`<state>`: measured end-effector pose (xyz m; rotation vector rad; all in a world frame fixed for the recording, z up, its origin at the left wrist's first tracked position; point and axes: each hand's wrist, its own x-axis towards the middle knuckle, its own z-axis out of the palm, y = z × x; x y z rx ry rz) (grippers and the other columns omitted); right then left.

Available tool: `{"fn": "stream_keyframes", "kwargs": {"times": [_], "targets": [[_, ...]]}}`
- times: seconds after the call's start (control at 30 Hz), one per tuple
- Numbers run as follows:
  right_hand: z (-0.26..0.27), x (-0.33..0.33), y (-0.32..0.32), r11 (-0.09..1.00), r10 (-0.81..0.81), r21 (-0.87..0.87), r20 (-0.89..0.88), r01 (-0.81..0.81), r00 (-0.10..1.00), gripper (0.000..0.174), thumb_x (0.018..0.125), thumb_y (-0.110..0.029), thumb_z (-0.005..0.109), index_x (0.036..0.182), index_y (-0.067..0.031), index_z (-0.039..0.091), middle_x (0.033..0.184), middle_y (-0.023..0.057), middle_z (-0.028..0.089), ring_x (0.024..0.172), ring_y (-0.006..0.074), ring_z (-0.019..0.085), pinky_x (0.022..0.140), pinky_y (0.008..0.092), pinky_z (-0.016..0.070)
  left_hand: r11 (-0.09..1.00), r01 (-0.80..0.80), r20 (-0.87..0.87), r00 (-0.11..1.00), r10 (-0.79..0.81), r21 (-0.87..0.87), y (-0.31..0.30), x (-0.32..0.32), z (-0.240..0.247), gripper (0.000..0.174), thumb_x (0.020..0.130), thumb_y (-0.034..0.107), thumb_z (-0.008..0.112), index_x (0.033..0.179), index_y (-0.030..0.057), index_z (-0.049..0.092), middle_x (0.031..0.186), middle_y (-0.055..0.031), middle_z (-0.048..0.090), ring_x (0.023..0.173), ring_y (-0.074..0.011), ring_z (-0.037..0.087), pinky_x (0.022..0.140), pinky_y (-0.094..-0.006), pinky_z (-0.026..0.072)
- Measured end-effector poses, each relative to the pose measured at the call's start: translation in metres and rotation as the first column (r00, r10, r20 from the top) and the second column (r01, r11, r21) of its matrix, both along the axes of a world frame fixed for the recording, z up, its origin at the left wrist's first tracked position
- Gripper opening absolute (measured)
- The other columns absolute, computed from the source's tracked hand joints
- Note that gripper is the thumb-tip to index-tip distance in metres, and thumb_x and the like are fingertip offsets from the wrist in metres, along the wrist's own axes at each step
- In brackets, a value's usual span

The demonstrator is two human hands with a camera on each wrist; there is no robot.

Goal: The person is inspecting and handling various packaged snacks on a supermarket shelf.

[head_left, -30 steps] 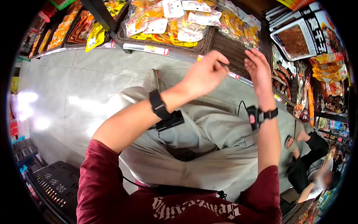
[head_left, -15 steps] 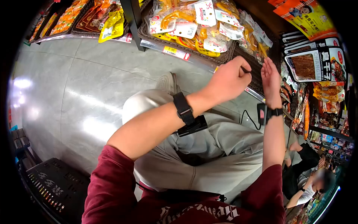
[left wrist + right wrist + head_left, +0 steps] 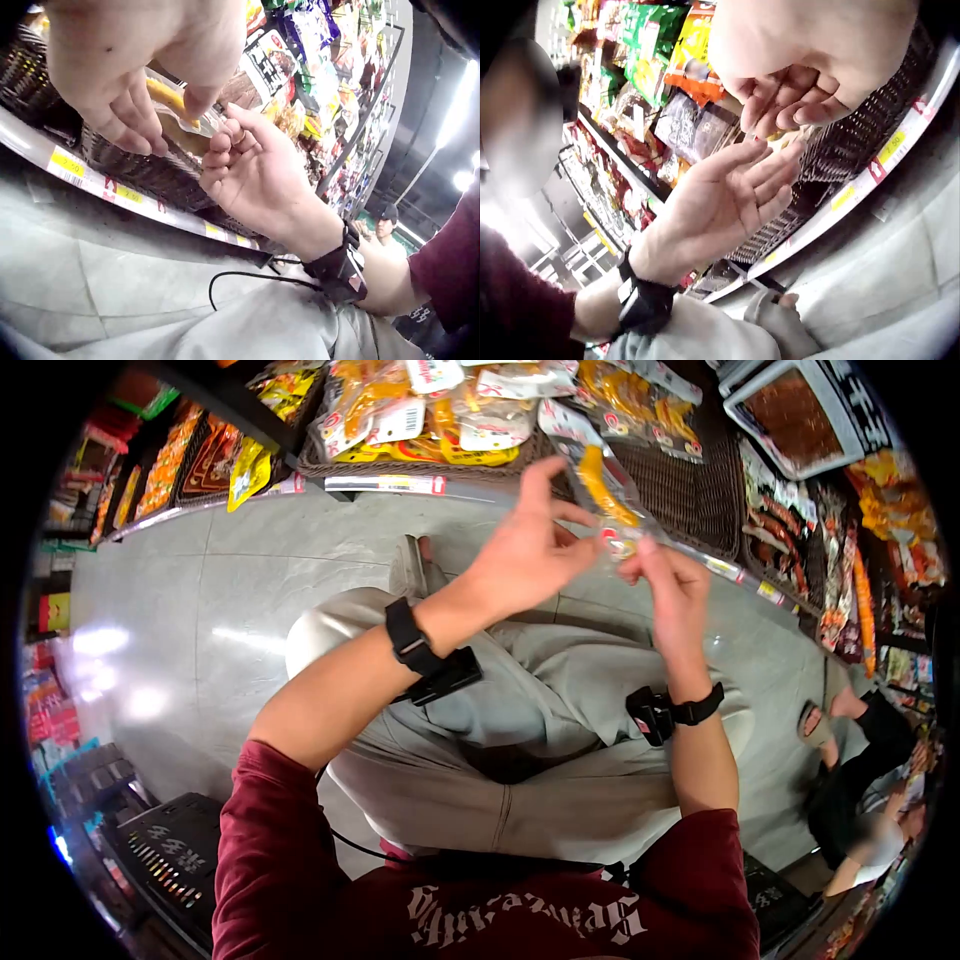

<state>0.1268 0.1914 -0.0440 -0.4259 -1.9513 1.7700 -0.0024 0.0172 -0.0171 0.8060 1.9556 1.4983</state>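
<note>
At shelf edge [image 3: 470,489]: one packet [image 3: 606,488] in right hand [image 3: 675,585]

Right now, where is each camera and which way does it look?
Head: on the person's head, looking forward and down at wicker baskets; left hand, right hand, maroon shirt, trousers show.
Left wrist: there, looking past the left hand toward the right; both and trousers show.
Right wrist: there, looking past the right hand toward the left; both and trousers show.
Both wrist views share price labels.
</note>
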Motion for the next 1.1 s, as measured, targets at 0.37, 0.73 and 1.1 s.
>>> {"fn": "stream_keyframes", "kwargs": {"times": [0.37, 0.73, 1.1], "targets": [[0.042, 0.02, -0.026, 0.882, 0.246, 0.428, -0.06, -0.198, 0.967, 0.019, 0.093, -0.014, 0.078, 0.078, -0.0017, 0.077, 0.067, 0.0087, 0.07, 0.061, 0.0164, 0.063, 0.058, 0.0309, 0.0469, 0.968, -0.026, -0.338, 0.934, 0.112, 0.249, 0.0, -0.01, 0.001, 0.118, 0.084, -0.01, 0.071, 0.171, 0.0135, -0.006, 0.141, -0.0193, 0.06, 0.113, -0.0204, 0.067, 0.088, -0.0304, 0.0561], [0.036, 0.017, -0.015, 0.973, 0.155, 0.207, -0.274, -0.099, 0.949, 0.03, 0.098, -0.018, 0.072, 0.123, -0.0013, 0.068, 0.096, 0.0068, 0.072, 0.078, 0.0105, 0.063, 0.075, 0.0291, 0.052, 0.963, 0.024, -0.261, 0.964, 0.049, 0.269, 0.009, -0.004, -0.002, 0.053, 0.089, -0.005, 0.064, 0.141, 0.0083, 0.066, 0.125, -0.0068, 0.072, 0.104, -0.0132, 0.065, 0.087, -0.0274, 0.0537], [-0.007, 0.008, 0.002, 0.989, 0.099, -0.083, -0.221, -0.119, 0.97, 0.029, 0.102, -0.013, 0.068, 0.128, -0.0006, 0.064, 0.113, 0.0012, 0.064, 0.098, 0.0089, 0.057, 0.09, 0.0255, 0.0462, 0.962, 0.24, 0.251, 0.931, -0.265, 0.128, -0.01, 0.018, 0.038, 0.054, 0.113, 0.048, 0.047, 0.115, -0.0024, 0.068, 0.08, -0.0087, 0.072, 0.068, -0.0177, 0.073, 0.062, -0.0309, 0.0572]]}}
